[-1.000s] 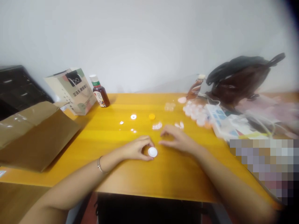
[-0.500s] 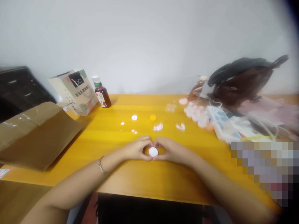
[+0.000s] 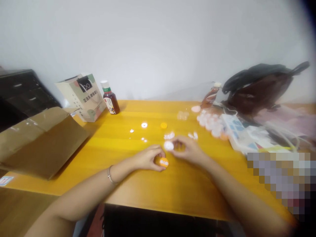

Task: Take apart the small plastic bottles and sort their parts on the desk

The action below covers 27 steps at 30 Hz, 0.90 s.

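My left hand (image 3: 150,158) is closed around the edge of a small orange round piece (image 3: 164,162) with white bits on its top. Slightly above and to the right, my right hand (image 3: 189,150) pinches a small white disc (image 3: 169,145) by its rim. The disc and the orange piece are apart. Beyond my hands lie a white ring-like disc (image 3: 144,125), a yellow round piece (image 3: 164,125), a smaller white piece (image 3: 131,131) and a few tiny white bits (image 3: 144,140). Clear, shiny pieces (image 3: 169,135) lie just behind the white disc.
An open cardboard box (image 3: 41,141) and a paper bag (image 3: 90,98) stand left, beside a dark-red sauce bottle (image 3: 111,102). On the right are a brown bottle (image 3: 209,97), a cluster of round pale containers (image 3: 211,123), a power strip (image 3: 237,130) and a dark bag (image 3: 261,87).
The white disc has come off the orange piece, lifted up and to the right by my right hand. My hands have parted; the left keeps the orange piece, its top now showing.
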Tool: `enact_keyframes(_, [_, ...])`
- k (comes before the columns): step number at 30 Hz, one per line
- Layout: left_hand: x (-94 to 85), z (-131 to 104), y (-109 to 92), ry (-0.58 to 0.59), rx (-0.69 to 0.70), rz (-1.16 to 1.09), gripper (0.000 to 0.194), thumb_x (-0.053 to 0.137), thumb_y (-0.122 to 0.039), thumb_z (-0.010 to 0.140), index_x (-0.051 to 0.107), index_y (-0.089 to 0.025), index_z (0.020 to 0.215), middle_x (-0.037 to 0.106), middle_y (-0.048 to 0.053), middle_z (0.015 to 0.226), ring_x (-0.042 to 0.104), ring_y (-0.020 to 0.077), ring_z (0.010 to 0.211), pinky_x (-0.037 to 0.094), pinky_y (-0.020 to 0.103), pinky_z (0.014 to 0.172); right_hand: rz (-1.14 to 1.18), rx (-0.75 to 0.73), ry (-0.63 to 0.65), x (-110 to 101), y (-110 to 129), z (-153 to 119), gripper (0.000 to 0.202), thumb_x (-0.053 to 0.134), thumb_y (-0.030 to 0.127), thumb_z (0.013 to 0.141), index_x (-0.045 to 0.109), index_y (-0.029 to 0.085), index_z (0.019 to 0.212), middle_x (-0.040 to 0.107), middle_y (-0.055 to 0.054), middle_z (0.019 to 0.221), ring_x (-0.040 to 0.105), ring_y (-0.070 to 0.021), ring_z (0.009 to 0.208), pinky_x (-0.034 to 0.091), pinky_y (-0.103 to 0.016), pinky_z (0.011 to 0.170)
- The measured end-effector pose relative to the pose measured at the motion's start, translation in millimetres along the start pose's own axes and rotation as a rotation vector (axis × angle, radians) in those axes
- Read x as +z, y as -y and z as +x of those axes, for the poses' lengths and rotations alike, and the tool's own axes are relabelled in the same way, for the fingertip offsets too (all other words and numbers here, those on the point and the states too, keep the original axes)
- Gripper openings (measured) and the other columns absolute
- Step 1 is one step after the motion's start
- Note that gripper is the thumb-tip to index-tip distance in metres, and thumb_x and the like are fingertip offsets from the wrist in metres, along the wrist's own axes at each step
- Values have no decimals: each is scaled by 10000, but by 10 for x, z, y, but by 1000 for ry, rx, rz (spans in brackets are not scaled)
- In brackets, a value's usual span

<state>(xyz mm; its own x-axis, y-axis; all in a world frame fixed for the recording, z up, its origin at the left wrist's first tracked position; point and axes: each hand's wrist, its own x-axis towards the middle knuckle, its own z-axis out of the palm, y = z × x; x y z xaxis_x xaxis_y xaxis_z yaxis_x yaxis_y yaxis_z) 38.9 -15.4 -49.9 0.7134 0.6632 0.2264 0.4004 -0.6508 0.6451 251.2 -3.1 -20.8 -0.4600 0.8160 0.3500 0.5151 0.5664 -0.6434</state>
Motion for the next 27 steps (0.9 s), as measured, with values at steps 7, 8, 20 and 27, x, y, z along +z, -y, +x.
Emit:
enact_keyframes(7, [-2,-1,5,11,18,15,307,658,-343,659,538,-174,884,529,37,861,493,159,819,399,261,753,-222,275,-220,-185,-480,392,249,572,412,689,585,165,716,625,-38,671,552,-168,624,392,-251,530])
enact_keyframes(8, [-1,-1,7,12,19,17,308,656,-342,662,537,-172,890,529,38,864,494,158,820,399,260,754,-229,294,-197,-184,-520,452,250,570,413,687,583,164,702,618,-34,654,545,-164,611,378,-245,519])
enact_keyframes(20, [-7,-2,-1,35,2,13,320,661,-341,667,545,-166,909,532,43,882,499,160,841,406,267,769,-212,338,-122,11,-661,707,241,594,385,651,549,155,599,487,16,518,441,-117,527,285,-218,478])
enact_keyframes(27, [-11,-4,20,31,35,16,333,655,-354,678,540,-164,926,532,43,886,497,158,851,405,267,776,-62,281,-215,-61,-381,478,256,533,410,723,574,160,763,550,-15,656,464,-121,577,362,-230,540])
